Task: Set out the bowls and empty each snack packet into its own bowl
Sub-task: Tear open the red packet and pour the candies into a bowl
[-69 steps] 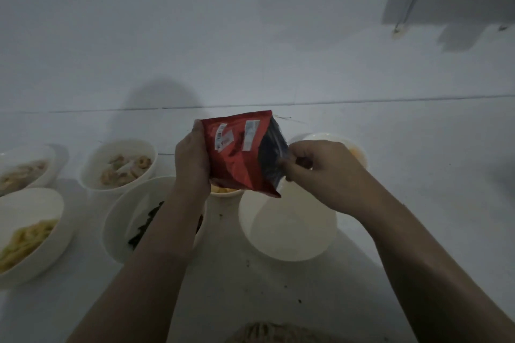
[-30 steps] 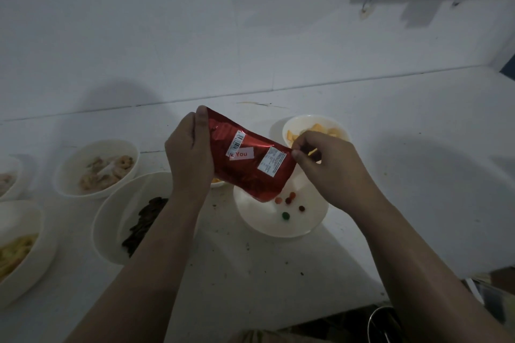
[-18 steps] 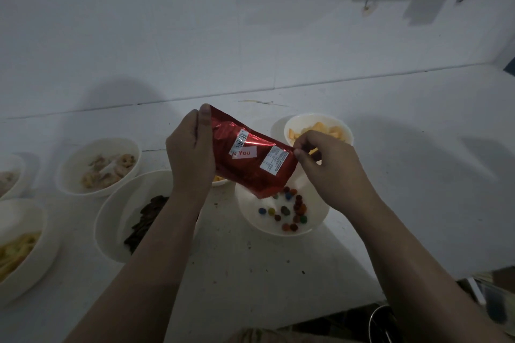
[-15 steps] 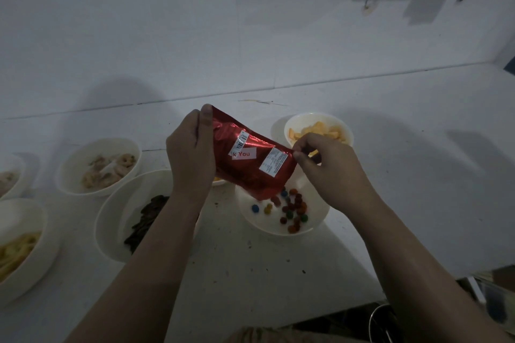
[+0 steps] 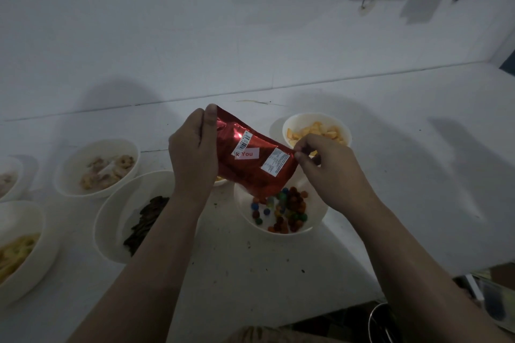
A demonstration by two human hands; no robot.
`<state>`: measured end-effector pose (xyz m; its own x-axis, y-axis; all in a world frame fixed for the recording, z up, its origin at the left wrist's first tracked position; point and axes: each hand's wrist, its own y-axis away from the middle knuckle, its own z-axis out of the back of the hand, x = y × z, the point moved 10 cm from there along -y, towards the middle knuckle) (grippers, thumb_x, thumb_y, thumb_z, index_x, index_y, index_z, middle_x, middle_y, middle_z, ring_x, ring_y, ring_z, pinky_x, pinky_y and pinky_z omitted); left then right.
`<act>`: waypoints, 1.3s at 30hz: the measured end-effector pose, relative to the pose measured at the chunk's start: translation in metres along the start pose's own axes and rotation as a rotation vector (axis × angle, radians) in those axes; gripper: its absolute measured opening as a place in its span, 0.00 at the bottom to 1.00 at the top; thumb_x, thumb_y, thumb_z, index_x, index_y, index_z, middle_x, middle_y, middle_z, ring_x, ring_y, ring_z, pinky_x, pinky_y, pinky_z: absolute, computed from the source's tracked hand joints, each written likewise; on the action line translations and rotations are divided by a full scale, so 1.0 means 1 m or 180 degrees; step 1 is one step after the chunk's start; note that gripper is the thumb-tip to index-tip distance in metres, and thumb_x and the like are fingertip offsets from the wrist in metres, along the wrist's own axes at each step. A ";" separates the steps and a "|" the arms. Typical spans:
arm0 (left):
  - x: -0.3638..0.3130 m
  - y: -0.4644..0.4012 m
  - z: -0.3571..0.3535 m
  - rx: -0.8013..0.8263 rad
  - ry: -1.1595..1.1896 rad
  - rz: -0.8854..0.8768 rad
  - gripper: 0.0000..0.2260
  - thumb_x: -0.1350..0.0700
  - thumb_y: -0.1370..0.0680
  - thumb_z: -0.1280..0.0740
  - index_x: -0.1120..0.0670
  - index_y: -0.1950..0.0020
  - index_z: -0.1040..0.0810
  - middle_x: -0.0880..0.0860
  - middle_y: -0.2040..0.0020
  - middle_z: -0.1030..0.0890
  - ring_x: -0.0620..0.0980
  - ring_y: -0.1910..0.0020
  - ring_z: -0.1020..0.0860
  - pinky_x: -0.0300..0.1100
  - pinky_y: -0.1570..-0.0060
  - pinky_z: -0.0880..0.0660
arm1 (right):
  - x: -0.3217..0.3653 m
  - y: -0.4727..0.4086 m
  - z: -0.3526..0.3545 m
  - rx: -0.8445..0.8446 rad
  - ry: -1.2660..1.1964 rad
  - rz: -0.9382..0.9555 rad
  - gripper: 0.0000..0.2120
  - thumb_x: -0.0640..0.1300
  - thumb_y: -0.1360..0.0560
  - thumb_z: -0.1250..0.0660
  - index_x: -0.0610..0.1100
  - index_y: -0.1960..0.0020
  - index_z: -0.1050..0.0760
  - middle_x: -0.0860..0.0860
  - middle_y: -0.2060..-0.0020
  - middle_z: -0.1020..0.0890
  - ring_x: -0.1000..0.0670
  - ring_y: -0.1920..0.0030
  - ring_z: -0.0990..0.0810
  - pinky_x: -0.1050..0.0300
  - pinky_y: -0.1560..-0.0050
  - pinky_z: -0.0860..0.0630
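A shiny red snack packet (image 5: 252, 164) is tilted mouth-down over a white bowl (image 5: 316, 221) in the middle of the white counter. My left hand (image 5: 195, 156) grips the packet's upper left end. My right hand (image 5: 326, 170) pinches its right edge. Round coloured candies (image 5: 287, 211) lie piled in the bowl under the packet's mouth.
More white bowls stand around: orange chips (image 5: 317, 131) behind, dark pieces (image 5: 147, 220) to the left, pale snacks (image 5: 106, 170) further left, yellow sticks (image 5: 16, 250) at the left edge. The counter's front edge (image 5: 418, 276) runs lower right, with a metal pot (image 5: 381, 323) below.
The packet went from upright to tilted mouth-down. The bowl was empty 2.3 s ago; candies have poured in and the pile has grown over the last second.
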<state>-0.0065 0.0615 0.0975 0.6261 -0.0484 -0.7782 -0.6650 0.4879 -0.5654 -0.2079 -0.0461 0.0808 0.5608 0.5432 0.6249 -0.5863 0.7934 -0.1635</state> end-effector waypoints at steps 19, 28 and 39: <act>-0.019 0.003 -0.010 0.0175 -0.0325 -0.0320 0.19 0.47 0.18 0.42 0.54 0.66 0.33 0.45 0.74 0.32 0.43 0.72 0.29 0.32 0.73 0.34 | 0.012 -0.003 0.005 -0.0091 0.0057 0.0151 0.06 0.44 0.20 0.37 0.50 0.50 0.21 0.56 0.52 0.19 0.56 0.54 0.23 0.68 0.57 0.28; -0.035 0.010 -0.021 0.0366 -0.0540 -0.0578 0.18 0.44 0.19 0.46 0.51 0.65 0.34 0.45 0.74 0.31 0.43 0.74 0.29 0.35 0.73 0.33 | 0.028 -0.005 -0.001 -0.0223 0.0195 0.0530 0.09 0.43 0.19 0.41 0.48 0.48 0.21 0.55 0.54 0.19 0.57 0.55 0.23 0.70 0.56 0.29; -0.037 0.018 -0.026 0.0527 -0.0387 -0.0730 0.15 0.53 0.17 0.45 0.54 0.63 0.36 0.45 0.71 0.35 0.45 0.72 0.35 0.34 0.70 0.38 | 0.029 -0.007 -0.002 -0.0163 -0.0261 0.0552 0.08 0.45 0.20 0.38 0.49 0.47 0.20 0.57 0.55 0.17 0.58 0.56 0.21 0.66 0.55 0.25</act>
<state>-0.0517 0.0495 0.1092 0.8030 -0.0738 -0.5914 -0.4317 0.6121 -0.6625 -0.1862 -0.0353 0.0989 0.4032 0.6504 0.6437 -0.6382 0.7040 -0.3115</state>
